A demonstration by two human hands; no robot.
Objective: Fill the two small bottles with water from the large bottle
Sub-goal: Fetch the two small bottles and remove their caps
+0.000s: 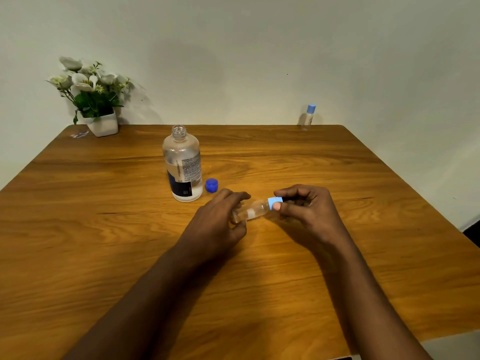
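The left hand point(220, 219) grasped the small bottle point(253, 210) on its side; the right hand's point(305, 209) fingertips point(277, 206) pinched its light-blue cap point(273, 202).

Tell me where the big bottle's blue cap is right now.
The blue cap lies on the table just right of the open large bottle, slightly beyond the left hand.
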